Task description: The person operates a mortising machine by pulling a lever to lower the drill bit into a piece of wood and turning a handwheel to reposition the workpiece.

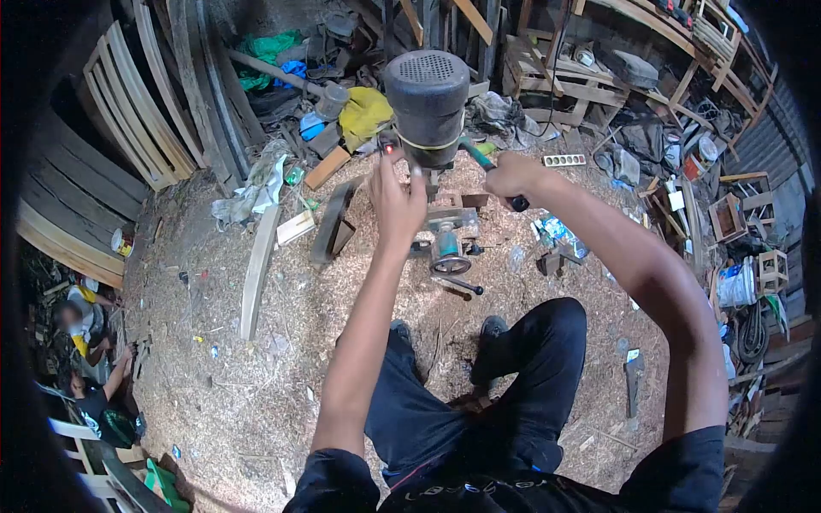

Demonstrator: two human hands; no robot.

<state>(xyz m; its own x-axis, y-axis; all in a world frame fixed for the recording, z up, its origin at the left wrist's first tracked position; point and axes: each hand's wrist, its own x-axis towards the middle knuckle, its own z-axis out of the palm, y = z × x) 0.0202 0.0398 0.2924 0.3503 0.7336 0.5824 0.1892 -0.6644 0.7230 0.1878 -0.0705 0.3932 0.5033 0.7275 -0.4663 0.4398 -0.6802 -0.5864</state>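
Black shirt (547, 496) with pale lettering is closest to camera, bottom edge; dark trousers (419, 427) just above it.

Left to right: one person (90, 321) with yellow on the sleeves at far left, another person (107, 410) in black just below. Curved boards (137, 107) lean upright, upper left. Pale curved plank (260, 269) lies on the chip-strewn floor (239, 385).

Left grip (398, 205): fingers extended forward, at a small box (387, 139) with red light, beside the motor's left flank. Can't tell if it's grasping, pressing or just near.

Motor (428, 94) sits upright atop the machine, between both grips and a bit beyond them. Green cylinder (447, 243) and handwheel (451, 266) sit below the motor, between the forearms.

Right grip (513, 178): clenched round the green lever (479, 155), black knob (519, 203) poking out below the fist. Lever runs toward the machine's right side.

Further right: white power strip (564, 160) on floor, saw (633, 385) lower down, small wooden frame (728, 218) near the edge.
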